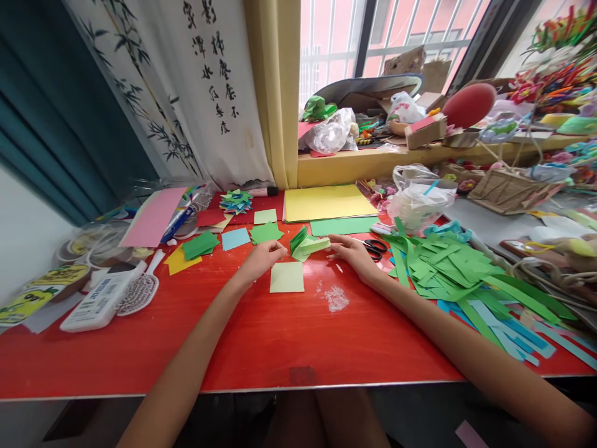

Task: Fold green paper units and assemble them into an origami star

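Observation:
Folded green paper pieces (308, 246), one dark and one pale, stand above the red table in front of me. My right hand (355, 254) has its fingertips at the right end of the pale piece, thumb and forefinger closing on it. On the other side, my left hand (262, 259) is closed in a pinch just left of the folded paper. Whether anything is between its fingertips is hidden. Below them lies a pale green square sheet (286, 277). Behind my left hand is a stack of green squares (267, 233). Black-handled scissors (375, 249) lie beside my right hand.
Green paper strips (448, 264) are heaped at the right, blue strips (513, 330) below them. A hairbrush (140, 289) and white box (102, 297) lie left. Yellow sheets (329, 203) and a folded-paper star (236, 202) are at the back. White scraps (336, 298) dot the table (261, 348).

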Available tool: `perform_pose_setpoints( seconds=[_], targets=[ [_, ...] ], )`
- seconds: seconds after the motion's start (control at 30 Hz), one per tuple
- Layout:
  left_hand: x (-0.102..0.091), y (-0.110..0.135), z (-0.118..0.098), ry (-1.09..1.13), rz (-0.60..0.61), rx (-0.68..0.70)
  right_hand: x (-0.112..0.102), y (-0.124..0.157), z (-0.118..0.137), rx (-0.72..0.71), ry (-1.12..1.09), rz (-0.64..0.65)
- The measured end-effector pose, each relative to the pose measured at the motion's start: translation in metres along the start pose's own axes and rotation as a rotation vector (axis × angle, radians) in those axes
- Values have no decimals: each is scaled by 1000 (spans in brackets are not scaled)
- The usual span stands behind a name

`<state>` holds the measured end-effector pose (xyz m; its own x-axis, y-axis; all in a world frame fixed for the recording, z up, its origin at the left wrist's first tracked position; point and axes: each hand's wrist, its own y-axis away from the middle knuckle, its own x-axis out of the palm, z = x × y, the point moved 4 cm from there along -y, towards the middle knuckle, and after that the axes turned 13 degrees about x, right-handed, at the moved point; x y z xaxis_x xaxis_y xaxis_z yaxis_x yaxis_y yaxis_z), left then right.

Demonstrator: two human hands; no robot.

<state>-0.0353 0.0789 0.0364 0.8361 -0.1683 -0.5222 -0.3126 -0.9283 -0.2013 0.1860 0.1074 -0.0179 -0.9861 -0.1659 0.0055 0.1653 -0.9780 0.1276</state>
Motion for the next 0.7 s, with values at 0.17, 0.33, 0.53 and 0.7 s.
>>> perform_pose_setpoints(
  seconds=[0.17,0.33,0.53,0.7],
  targets=[
    [0,-3,6,-100,-37,19,-2,0,-1,-10,-42,-42],
    [9,-4,7,-260,35,168,-3,0,-3,-36,-15,-72],
    [24,-2,12,-453,78,370,0,-3,-5,-118,200,-49],
    [22,-6,25,-493,7,332,3,1,2,-289,531,-153]
  ],
)
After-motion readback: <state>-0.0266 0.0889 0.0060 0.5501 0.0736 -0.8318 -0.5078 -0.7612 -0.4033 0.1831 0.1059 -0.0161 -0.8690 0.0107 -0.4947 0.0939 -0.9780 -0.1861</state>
